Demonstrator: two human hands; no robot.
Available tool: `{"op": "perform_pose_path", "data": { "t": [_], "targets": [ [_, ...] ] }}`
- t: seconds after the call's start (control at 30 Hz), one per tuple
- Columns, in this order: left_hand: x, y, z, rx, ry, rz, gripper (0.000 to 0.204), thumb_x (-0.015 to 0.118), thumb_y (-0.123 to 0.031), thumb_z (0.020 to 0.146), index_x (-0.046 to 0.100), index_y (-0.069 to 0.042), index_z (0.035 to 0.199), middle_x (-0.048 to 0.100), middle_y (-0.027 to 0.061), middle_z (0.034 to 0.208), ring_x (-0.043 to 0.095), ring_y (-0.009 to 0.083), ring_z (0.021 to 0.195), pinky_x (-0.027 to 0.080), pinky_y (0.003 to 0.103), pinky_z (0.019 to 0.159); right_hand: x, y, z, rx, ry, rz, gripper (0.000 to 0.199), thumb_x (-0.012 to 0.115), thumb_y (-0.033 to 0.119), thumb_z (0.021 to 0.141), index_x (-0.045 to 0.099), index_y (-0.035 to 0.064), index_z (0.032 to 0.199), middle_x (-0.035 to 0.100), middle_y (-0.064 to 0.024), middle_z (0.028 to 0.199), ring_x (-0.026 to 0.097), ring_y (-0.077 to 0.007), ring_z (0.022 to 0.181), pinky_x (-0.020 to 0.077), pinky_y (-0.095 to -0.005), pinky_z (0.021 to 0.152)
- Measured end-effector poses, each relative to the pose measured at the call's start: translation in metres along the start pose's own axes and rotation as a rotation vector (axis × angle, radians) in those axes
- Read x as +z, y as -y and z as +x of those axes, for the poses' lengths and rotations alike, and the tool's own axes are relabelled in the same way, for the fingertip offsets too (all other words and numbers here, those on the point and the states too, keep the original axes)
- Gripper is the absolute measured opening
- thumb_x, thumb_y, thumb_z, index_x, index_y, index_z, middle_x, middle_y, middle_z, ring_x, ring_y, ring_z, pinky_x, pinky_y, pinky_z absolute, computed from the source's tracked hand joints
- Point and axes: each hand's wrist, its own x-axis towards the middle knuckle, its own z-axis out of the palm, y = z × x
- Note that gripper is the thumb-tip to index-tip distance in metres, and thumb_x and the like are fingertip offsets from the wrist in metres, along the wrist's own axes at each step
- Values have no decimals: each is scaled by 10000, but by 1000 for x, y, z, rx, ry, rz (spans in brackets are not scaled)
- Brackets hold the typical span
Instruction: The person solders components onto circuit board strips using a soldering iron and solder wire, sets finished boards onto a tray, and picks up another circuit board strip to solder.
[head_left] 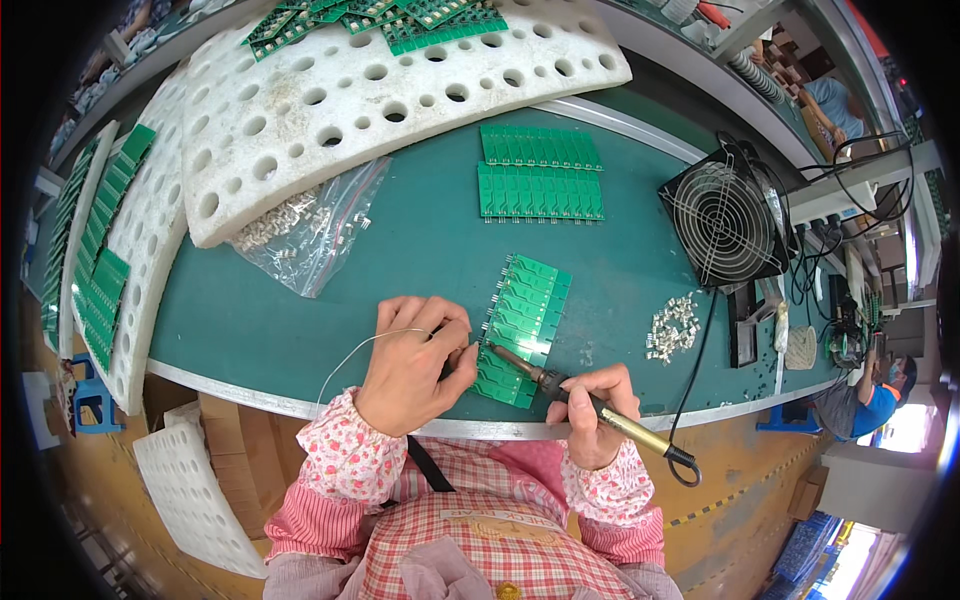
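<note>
Nearest me, the right hand (597,412) grips a soldering iron (553,383), its tip at the left edge of a green circuit panel (527,312) lying on the tabletop (425,240). The left hand (415,366), just beside that edge, pinches a thin wire (347,356). Farther off sit loose white parts (673,328), a clear bag (325,240), a black fan (722,217), two more panels (541,175) and, beyond, holed white foam (420,115).

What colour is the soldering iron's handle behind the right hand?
The handle is golden, clearest in the head view.
</note>
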Motion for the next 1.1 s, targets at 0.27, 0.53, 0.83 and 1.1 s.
{"op": "perform_pose_path", "data": {
  "t": [0.27, 0.53, 0.83, 1.1],
  "targets": [
    [0, 1, 0, 17, -9, 10, 112, 683, -70, 755, 571, -64, 746, 587, 28, 948, 529, 241, 848, 363, 390, 841, -1, -6, -1, -78, 18, -21, 104, 627, 34, 896, 550, -34, 878, 656, -96, 686, 641, -112, 545, 515, -240, 491],
    [1, 1, -1, 29, -12, 19, 107, 687, -69, 753, 580, -62, 761, 585, 26, 954, 527, 238, 852, 363, 392, 842, 0, -8, -1, -127, 19, -35, 102, 630, 38, 894, 558, -32, 876, 655, -92, 677, 642, -116, 534, 511, -240, 483],
    [-1, 0, 1, -19, -17, -26, 113, 686, -64, 761, 576, -65, 738, 586, 26, 958, 533, 225, 840, 362, 379, 838, -3, -4, -3, -36, -39, 14, 107, 630, 53, 899, 566, -32, 900, 665, -111, 734, 643, -126, 549, 526, -254, 500],
    [2, -1, 3, 31, -6, 42, 112, 699, -68, 754, 588, -63, 767, 580, 30, 962, 541, 223, 865, 360, 390, 832, 0, -1, 1, -24, 11, 14, 92, 615, 40, 906, 569, -38, 922, 655, -95, 725, 636, -115, 560, 523, -243, 512]
  ]
}}
